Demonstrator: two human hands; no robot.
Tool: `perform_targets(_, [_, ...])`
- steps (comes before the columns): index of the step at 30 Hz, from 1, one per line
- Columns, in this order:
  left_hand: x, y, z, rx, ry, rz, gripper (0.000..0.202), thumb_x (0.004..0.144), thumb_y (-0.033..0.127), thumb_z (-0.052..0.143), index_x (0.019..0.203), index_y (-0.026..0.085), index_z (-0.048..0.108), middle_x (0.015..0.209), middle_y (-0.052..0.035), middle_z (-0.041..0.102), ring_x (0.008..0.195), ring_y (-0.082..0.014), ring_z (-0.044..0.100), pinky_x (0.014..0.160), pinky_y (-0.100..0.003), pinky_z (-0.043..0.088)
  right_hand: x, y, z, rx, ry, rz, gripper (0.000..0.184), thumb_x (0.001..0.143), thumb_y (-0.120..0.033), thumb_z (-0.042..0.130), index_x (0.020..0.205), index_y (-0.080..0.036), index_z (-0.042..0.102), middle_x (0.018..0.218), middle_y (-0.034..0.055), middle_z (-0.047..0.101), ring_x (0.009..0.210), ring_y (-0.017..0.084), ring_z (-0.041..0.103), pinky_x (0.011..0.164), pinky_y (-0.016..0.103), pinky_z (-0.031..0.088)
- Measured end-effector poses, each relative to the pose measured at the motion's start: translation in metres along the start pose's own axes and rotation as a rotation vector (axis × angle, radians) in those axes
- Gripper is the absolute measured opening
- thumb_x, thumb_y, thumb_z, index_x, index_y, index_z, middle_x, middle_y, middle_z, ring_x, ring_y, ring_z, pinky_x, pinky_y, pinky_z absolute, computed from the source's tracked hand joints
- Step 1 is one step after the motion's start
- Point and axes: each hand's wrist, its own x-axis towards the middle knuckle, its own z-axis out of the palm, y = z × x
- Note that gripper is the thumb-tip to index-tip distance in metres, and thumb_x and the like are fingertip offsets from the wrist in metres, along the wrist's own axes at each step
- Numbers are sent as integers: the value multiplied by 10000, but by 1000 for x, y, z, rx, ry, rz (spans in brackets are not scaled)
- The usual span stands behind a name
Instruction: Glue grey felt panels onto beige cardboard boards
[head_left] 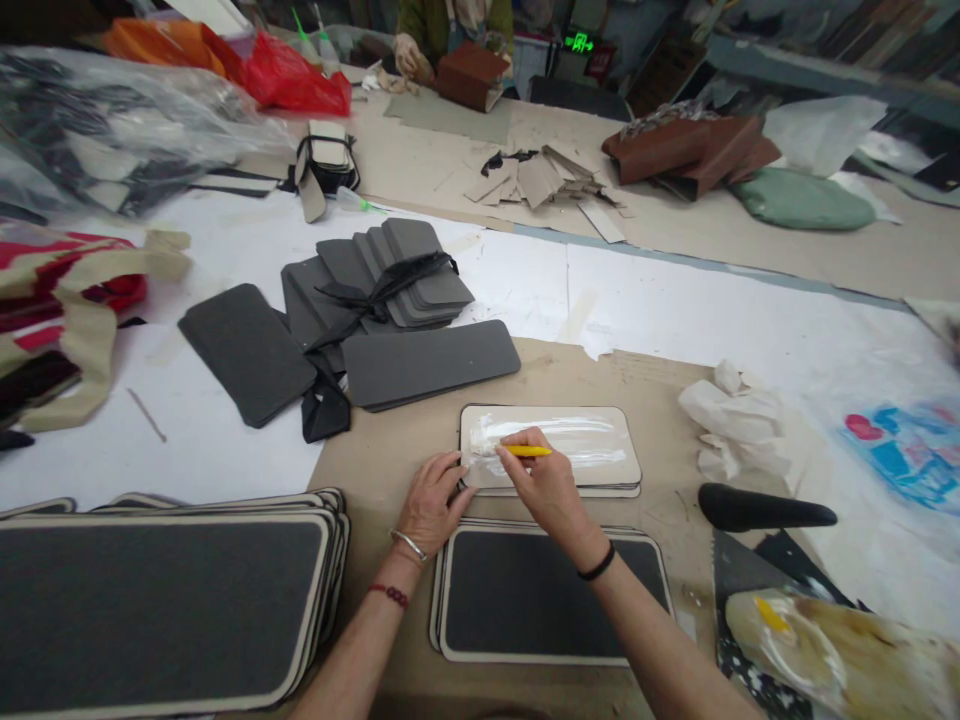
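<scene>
A beige rounded panel [600, 460] lies on top of a small stack, with wet white glue streaked across its face. My right hand [544, 485] is closed around a yellow-handled brush [529, 451], whose bristle end touches the glue near the panel's left side. At the left edge of that panel, my left hand [435, 495] pinches the border between thumb and fingers. Just below, partly under my right forearm, is a stack of dark grey panels with beige borders [510, 595].
More bordered panels [150, 600] are piled at lower left. Grey pieces tied with black strips [405, 275] lie beyond. At right are crumpled paper [731, 420], a black tapered object [765, 507] and a glue-smeared container [825, 640]. Across the table a person [454, 50] handles a brown piece.
</scene>
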Motion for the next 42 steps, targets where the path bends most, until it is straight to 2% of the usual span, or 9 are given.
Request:
perform_targets(5, [0, 0, 0, 18, 6, 12, 180, 788, 265, 579, 953, 196, 563, 1066, -87, 591, 1022, -219, 525, 877, -417, 484, -15, 4, -8, -7, 117, 111, 216, 806, -408, 526, 763, -201, 567, 685, 13, 601, 601, 139, 572, 580, 243, 458])
perform_targets(12, [-2, -4, 1, 43, -4, 53, 190, 784, 257, 585, 956, 182, 554, 1067, -97, 589, 1006, -216, 527, 866, -407, 482, -29, 14, 13, 250, 246, 326, 297, 768, -476, 537, 755, -189, 612, 625, 2, 623, 541, 143, 593, 540, 250, 479])
perform_targets(15, [-2, -7, 2, 50, 4, 89, 194, 782, 257, 589, 957, 180, 551, 1066, -101, 588, 999, -219, 530, 858, -411, 483, -33, 33, -9, 142, 347, 397, 332, 759, -493, 537, 707, -179, 629, 585, 10, 630, 550, 156, 602, 561, 255, 478])
perform_targets(21, [-1, -8, 3, 63, 24, 120, 187, 780, 267, 589, 948, 191, 561, 1053, -95, 600, 976, -222, 547, 839, -416, 489, -50, 80, -94, -85, 583, 485, 400, 741, -548, 527, 698, -169, 649, 636, 70, 675, 594, 199, 629, 600, 286, 476])
perform_targets(25, [0, -9, 4, 36, 33, 130, 187, 777, 281, 591, 940, 192, 568, 1044, -98, 607, 970, -228, 556, 832, -423, 490, -58, 94, -125, -210, 659, 542, 435, 714, -584, 534, 715, -167, 659, 657, 73, 684, 620, 214, 645, 632, 298, 471])
perform_targets(28, [0, -9, 4, 23, 37, 111, 184, 776, 291, 590, 932, 194, 580, 1039, -98, 613, 968, -232, 561, 830, -431, 492, -56, 89, -131, -239, 657, 515, 459, 714, -601, 520, 743, -167, 668, 658, 72, 688, 625, 219, 649, 648, 306, 468])
perform_targets(33, [0, 0, 0, 28, 62, 86, 150, 775, 274, 586, 905, 199, 583, 1013, -83, 626, 952, -213, 571, 820, -415, 506, -29, 75, -122, -191, 692, 493, 474, 683, -614, 522, 677, -163, 671, 565, 79, 667, 642, 264, 653, 609, 328, 467])
perform_targets(38, [2, 1, 1, 50, 50, 58, 141, 775, 243, 585, 906, 191, 574, 1034, -91, 621, 976, -208, 566, 831, -413, 508, -6, 88, -119, -155, 575, 532, 432, 664, -573, 525, 597, -167, 655, 552, 92, 662, 618, 280, 646, 593, 357, 463])
perform_targets(42, [1, -1, 1, 22, 40, 51, 156, 775, 253, 586, 922, 201, 581, 1046, -88, 619, 982, -214, 565, 842, -429, 503, -14, 97, -137, -306, 625, 563, 406, 679, -548, 520, 607, -173, 659, 559, 90, 662, 654, 295, 646, 628, 388, 466])
